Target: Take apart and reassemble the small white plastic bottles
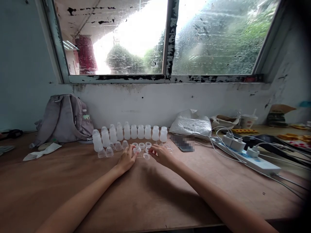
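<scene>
My left hand (126,158) is closed on a small white ring-shaped collar (137,150), with fingers behind it and the thumb at its near side. My right hand (160,153) is pinched beside more white collars (141,145); what lies between its fingertips is too small to make out. Just in front of those fingertips, a clear round piece (146,156) rests on the table. Behind both hands runs a row of frosted small bottles (141,132); the ones at left wear clear domed tops, while those at right have open necks. Several loose clear domed caps (109,151) stand left of my left hand.
A grey backpack (62,119) leans by the wall at left, near a white strip (42,152). At right lie a dark phone-like item (182,143), a silvery plastic bag (191,124) and a power strip (259,163) with trailing cables. A cup (247,121) stands farther back.
</scene>
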Available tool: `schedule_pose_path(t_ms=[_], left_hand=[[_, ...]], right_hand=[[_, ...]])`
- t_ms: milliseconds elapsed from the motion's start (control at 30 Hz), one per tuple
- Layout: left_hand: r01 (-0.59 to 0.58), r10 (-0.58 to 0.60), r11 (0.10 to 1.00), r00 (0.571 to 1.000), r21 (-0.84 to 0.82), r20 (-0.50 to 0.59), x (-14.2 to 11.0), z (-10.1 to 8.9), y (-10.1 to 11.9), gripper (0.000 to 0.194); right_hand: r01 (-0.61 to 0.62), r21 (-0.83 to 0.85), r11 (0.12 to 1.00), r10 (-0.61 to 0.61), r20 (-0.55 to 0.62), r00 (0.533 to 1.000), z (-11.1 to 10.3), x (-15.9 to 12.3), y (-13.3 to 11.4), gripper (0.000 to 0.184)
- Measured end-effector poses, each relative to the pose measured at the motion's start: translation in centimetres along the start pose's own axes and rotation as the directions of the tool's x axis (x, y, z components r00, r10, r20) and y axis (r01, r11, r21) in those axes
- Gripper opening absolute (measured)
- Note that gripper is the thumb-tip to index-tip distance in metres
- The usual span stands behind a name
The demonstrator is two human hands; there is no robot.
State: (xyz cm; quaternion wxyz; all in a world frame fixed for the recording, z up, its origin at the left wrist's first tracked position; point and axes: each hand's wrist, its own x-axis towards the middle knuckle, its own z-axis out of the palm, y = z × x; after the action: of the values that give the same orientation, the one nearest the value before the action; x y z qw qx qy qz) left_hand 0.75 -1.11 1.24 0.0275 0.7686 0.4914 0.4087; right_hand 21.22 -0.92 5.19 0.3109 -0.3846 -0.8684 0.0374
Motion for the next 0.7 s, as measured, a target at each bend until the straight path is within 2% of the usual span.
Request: schedule_pose_path(t_ms=[100, 200, 300, 400, 500, 567, 700], left_hand=[[-0.007, -0.005, 0.994, 0.994, -0.113, -0.106, 0.1, -0.1, 0.0, 0.025], [-0.078, 0.057, 0.984, 0.99, -0.158, -0.133, -0.2, -0.2, 0.1, 0.033], [-0.209, 0.205, 0.97, 0.978, -0.124, -0.042, -0.6, -0.4, 0.6, 0.036], [-0.328, 0.336, 0.941, 0.936, -0.087, 0.102, -0.8, -0.8, 1.4, 0.036], [-0.356, 0.361, 0.933, 0.92, -0.06, 0.154, -0.8, -1.1, 1.9, 0.038], [-0.344, 0.344, 0.939, 0.921, -0.031, 0.185, -0.7, -1.1, 2.0, 0.039], [-0.352, 0.332, 0.936, 0.898, 0.02, 0.289, -0.5, -0.9, 1.9, 0.037]], right_hand=[[-0.001, 0.188, 0.982, -0.005, 0.03, 1.0, 2.5, -0.7, -0.7, 0.009], [-0.059, 0.374, 0.926, 0.048, 0.037, 0.998, 4.1, -1.2, -0.5, 0.018], [-0.082, 0.544, 0.835, 0.067, 0.048, 0.997, 4.5, -1.2, -0.1, 0.026], [-0.145, 0.682, 0.717, 0.119, 0.085, 0.989, 4.5, -1.1, 0.5, 0.028], [-0.208, 0.751, 0.627, 0.22, 0.085, 0.972, 4.7, -1.0, 1.0, 0.035], [-0.231, 0.748, 0.622, 0.25, 0.09, 0.964, 4.8, -1.0, 1.3, 0.039], [-0.233, 0.702, 0.673, 0.244, 0.086, 0.966, 5.1, -1.0, 1.4, 0.041]])
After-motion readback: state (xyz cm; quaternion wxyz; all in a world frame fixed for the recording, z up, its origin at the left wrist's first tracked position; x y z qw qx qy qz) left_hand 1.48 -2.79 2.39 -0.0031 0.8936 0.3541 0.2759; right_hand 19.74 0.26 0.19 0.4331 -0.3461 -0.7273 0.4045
